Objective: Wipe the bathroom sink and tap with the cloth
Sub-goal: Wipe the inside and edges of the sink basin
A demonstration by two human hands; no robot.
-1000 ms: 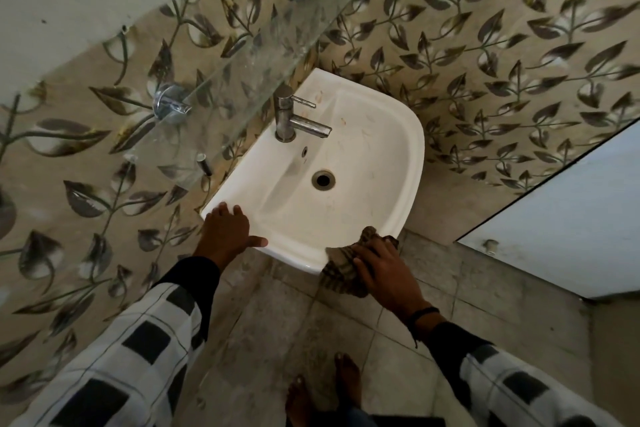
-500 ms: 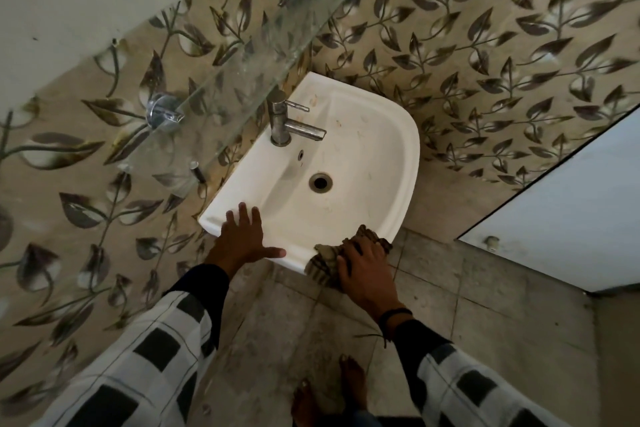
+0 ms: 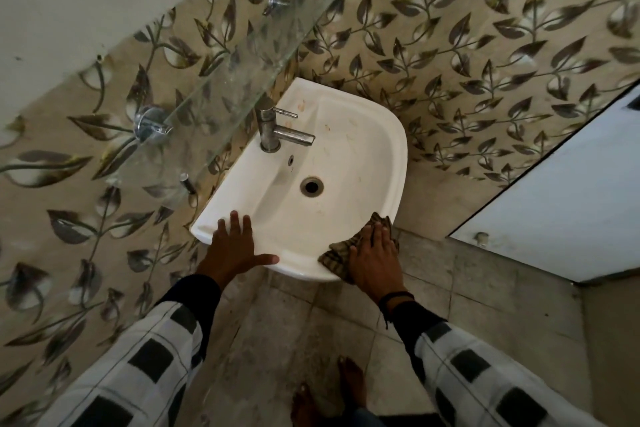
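Beyond the left hand (image 3: 236, 248), the metal tap (image 3: 273, 130) stands at the back of the white sink (image 3: 360, 156), under a glass shelf (image 3: 228, 87) that overhangs it (the drain (image 3: 311, 186) lies between the hands). That hand lies flat and spread on the near rim, holding nothing. The right hand (image 3: 375, 262) presses the striped cloth (image 3: 337, 253) against the sink's near-right edge, fingers extended over it.

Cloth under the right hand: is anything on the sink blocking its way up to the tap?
Nothing visible does. The cloth sits on the sink's front rim under the right hand; the basin up to the tap is bare.
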